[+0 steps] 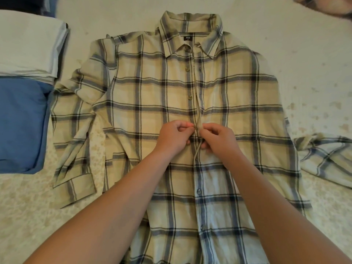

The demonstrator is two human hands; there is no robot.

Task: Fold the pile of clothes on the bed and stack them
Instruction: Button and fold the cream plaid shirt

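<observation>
Plaid shirt point(177, 115) lies flat at frame centre on the bed point(304, 54); left hand point(174, 137) and right hand point(217, 139) each pinch its placket mid-front, buttoning. Risk: button slips the hole, or tugging wrinkles the smoothed front

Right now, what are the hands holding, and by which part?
Both hands pinch the beige and blue plaid button-up shirt at its front placket, mid-chest: left hand on the button edge, right hand on the buttonhole edge.
</observation>
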